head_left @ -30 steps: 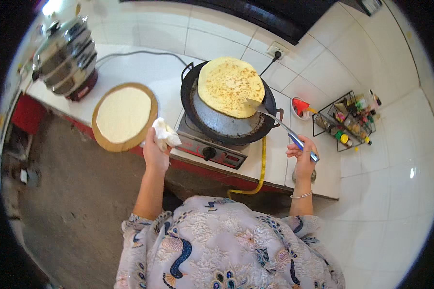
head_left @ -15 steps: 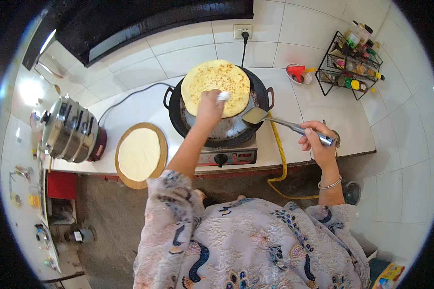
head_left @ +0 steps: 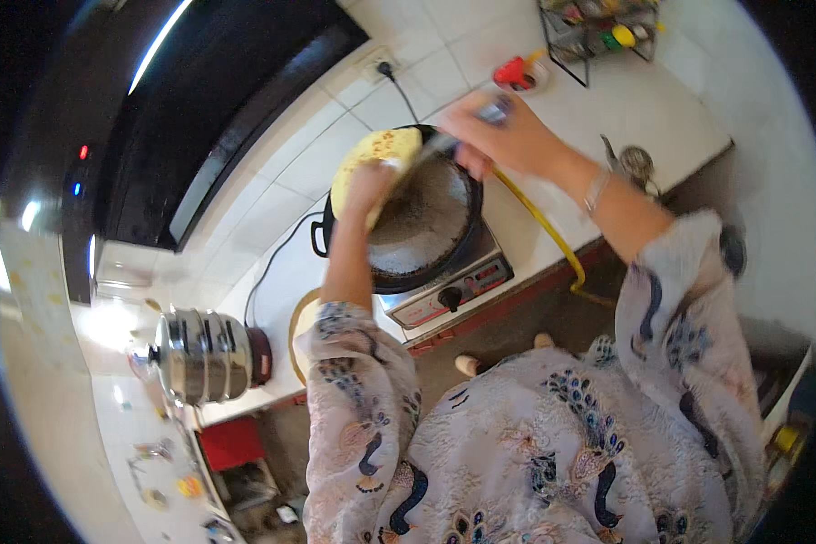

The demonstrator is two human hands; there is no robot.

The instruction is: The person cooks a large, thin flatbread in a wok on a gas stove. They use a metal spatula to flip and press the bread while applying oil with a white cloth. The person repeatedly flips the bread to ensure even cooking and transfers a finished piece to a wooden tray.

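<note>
A browned yellow flatbread (head_left: pixel 397 142) leans over the left side of a black round pan (head_left: pixel 431 238), tilted up off the pan's surface. My left hand (head_left: pixel 368 188), blurred, is closed against it, with a bit of a small white wad showing at the fingertips. My right hand (head_left: pixel 499 136) is closed on the handle of a metal spatula (head_left: pixel 437 148), over the pan's far right side. The spatula is smeared by motion and slants down toward the flatbread; its blade is mostly hidden behind my left hand.
The pan sits on a cooker (head_left: pixel 467 281) with a front knob. A stacked steamer (head_left: pixel 207 355) stands at left, near a round board (head_left: pixel 299 313) partly covered by my sleeve. A yellow hose (head_left: pixel 553 236) runs right of the pan; a spice rack (head_left: pixel 598 41) stands behind. A dark hood overhangs.
The flatbread has gone from lying flat to tilted at the pan's left, baring the pan's middle. My right hand has moved up and left with the spatula. The view has turned.
</note>
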